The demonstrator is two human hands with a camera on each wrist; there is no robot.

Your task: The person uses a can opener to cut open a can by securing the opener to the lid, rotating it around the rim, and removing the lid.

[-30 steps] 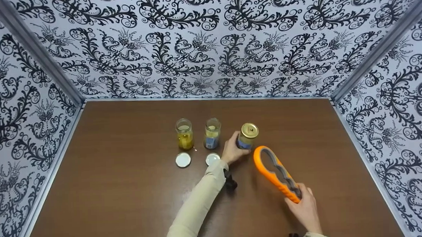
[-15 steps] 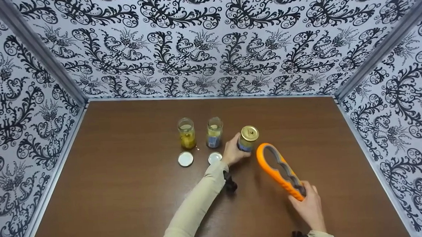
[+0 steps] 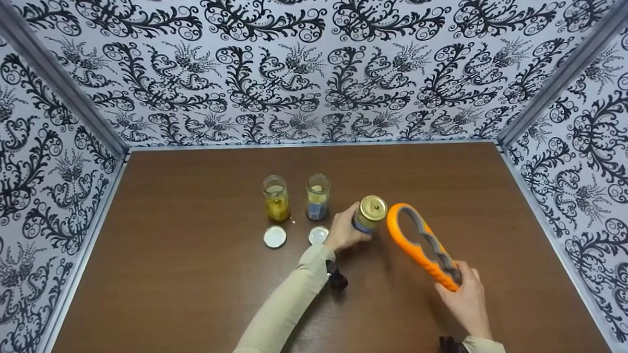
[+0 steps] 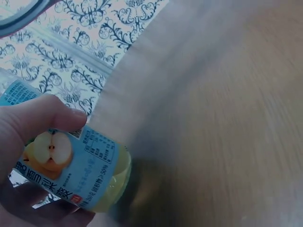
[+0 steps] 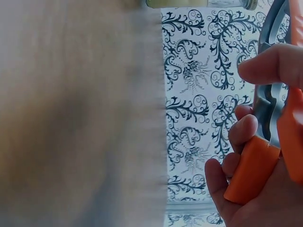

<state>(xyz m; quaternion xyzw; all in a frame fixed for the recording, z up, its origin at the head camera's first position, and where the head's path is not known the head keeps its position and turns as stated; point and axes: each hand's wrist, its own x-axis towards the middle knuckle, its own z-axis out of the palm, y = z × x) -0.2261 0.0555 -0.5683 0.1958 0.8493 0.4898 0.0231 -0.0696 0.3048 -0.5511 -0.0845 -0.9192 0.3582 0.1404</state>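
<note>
In the head view my left hand (image 3: pixel 344 230) grips a glass jar (image 3: pixel 366 222) with a gold lid (image 3: pixel 372 208). The left wrist view shows the jar's blue label (image 4: pixel 71 161) with a pear picture, fingers and thumb wrapped round it. Whether its base touches the table, I cannot tell. To its right, my right hand (image 3: pixel 467 296) holds one end of an orange jar opener (image 3: pixel 418 248) with a scalloped grey inner edge. The opener's looped far end lies beside the jar's lid, a small gap between them. In the right wrist view, my fingers curl round the opener's orange handle (image 5: pixel 253 170).
Two lidless glass jars stand left of my left hand: one with yellow contents (image 3: pixel 277 206), one with a blue label (image 3: pixel 316 208). A white lid (image 3: pixel 275 237) and another lid (image 3: pixel 317 236) lie before them on the brown table (image 3: pixel 192 285). Patterned walls enclose the table's back and sides.
The gripped jar has come slightly nearer to me with my left hand. My right hand has shifted forward and right with the opener, bringing its loop beside the lid.
</note>
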